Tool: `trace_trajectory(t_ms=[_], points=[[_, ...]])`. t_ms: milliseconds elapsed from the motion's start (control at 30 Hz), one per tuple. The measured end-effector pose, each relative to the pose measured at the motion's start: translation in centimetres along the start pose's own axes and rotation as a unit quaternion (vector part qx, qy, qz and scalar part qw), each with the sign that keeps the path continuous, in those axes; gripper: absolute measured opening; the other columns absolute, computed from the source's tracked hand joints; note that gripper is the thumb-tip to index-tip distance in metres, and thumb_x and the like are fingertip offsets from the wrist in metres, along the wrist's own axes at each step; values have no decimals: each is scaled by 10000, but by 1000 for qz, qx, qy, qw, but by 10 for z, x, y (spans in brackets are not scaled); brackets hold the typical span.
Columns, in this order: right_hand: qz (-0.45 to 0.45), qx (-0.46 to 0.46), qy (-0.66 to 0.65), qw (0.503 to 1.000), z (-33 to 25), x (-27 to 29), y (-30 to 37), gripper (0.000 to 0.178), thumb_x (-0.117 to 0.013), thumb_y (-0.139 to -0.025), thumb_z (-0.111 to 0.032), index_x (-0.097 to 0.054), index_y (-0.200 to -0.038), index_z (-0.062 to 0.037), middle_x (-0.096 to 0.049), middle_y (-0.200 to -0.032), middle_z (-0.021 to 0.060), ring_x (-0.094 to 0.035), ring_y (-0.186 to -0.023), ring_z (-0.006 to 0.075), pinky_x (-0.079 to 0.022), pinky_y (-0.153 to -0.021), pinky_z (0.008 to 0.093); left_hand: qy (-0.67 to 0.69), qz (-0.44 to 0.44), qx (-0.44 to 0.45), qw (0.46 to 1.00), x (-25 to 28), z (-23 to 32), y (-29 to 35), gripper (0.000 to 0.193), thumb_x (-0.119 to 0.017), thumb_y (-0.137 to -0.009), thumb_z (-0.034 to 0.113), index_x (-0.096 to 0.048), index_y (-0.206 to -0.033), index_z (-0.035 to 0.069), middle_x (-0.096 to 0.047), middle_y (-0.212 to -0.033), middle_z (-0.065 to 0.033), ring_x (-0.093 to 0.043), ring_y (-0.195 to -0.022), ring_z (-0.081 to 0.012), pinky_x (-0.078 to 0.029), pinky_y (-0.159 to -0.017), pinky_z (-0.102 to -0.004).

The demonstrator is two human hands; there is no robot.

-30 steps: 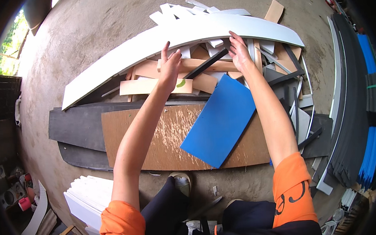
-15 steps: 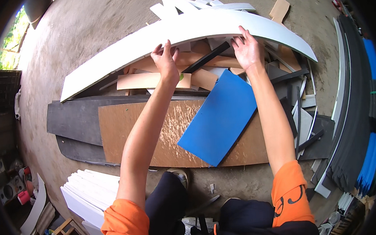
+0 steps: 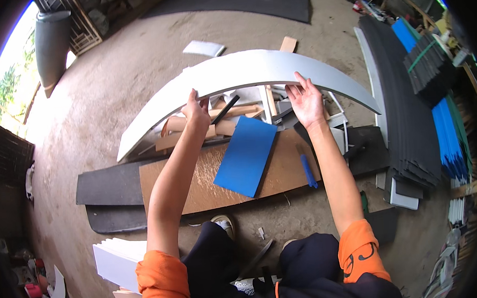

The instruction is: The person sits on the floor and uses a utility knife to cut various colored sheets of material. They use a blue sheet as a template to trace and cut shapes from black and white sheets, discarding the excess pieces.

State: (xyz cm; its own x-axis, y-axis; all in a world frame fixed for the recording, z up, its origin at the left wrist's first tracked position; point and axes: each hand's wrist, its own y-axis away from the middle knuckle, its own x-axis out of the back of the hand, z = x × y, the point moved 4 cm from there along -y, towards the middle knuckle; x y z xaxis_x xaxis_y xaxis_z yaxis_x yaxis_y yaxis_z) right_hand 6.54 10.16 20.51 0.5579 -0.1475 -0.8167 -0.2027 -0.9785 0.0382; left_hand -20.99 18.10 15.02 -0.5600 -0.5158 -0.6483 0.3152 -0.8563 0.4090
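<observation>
A long white flexible sheet (image 3: 255,67), foam-like, arches across the view with its ends drooping. My left hand (image 3: 197,116) grips its near edge left of the middle, fingers closed on it. Right of the middle, my right hand (image 3: 308,102) holds the same edge, palm turned up with fingers spread under and against it. The sheet is held above a heap of beige and white offcuts (image 3: 229,126), partly hiding them. Nearer me, a blue rectangular sheet (image 3: 246,156) lies on a worn brown board (image 3: 288,162), beside a slim blue object (image 3: 307,171) I cannot identify.
Black sheets (image 3: 109,185) lie under the board. Stacked black sheets (image 3: 402,106) and blue sheets (image 3: 446,136) run along the right. White sheets (image 3: 120,261) are piled near my left sleeve. A blade-like piece (image 3: 260,255) lies by my feet. Another black sheet (image 3: 235,3) lies at the back.
The view has shifted to show more far floor, and the white sheet sits lower and smaller in it. Both hands stay on its edge. The slim blue object has come into sight.
</observation>
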Motion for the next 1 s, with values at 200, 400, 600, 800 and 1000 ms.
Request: trace_trajectory(t_ms=[200, 400, 600, 800, 1000], points=[[-12, 96, -12, 995, -86, -34, 78, 431, -414, -890, -273, -399, -1214, 11, -438, -1152, 101, -412, -1103, 235, -323, -978, 363, 52, -68, 93, 992, -41, 10, 97, 258, -582, -815, 128, -458, -1004, 4, -515, -969, -109, -566, -832, -251, -553, -674, -338], [-31, 152, -4, 988, -132, -34, 147, 441, -445, -883, -280, -400, -1229, -9, -361, -1237, 44, -352, -1152, 209, -277, -995, 331, 32, -82, 99, 991, -42, 0, 170, 278, -582, -813, 121, -430, -1011, 0, -511, -1007, -124, -567, -895, -278, -565, -701, -365], [61, 146, 25, 987, -142, 3, 184, 444, -432, -873, -280, -394, -1229, -18, -373, -1233, 94, -357, -1162, 241, -259, -1008, 366, -20, -141, 143, 979, -20, -20, 200, 251, -557, -824, 96, -433, -1004, -27, -511, -1000, -150, -590, -856, -282, -573, -683, -345], [177, 135, -13, 975, -145, 44, 199, 466, -513, -810, -265, -393, -1196, -33, -376, -1188, 98, -375, -1139, 256, -278, -993, 388, -91, -134, 158, 974, -9, -40, 227, 262, -554, -818, 68, -409, -1006, -42, -514, -975, -181, -606, -806, -300, -578, -644, -345], [315, 275, 186, 889, -162, 17, 223, 706, -624, -706, -115, -247, -1302, -99, -296, -1249, 124, -360, -1146, 287, -313, -978, 407, -51, -215, 191, 956, -21, -62, 260, 299, -540, -833, 87, -370, -1040, -47, -495, -990, -170, -609, -787, -288, -576, -640, -321]])
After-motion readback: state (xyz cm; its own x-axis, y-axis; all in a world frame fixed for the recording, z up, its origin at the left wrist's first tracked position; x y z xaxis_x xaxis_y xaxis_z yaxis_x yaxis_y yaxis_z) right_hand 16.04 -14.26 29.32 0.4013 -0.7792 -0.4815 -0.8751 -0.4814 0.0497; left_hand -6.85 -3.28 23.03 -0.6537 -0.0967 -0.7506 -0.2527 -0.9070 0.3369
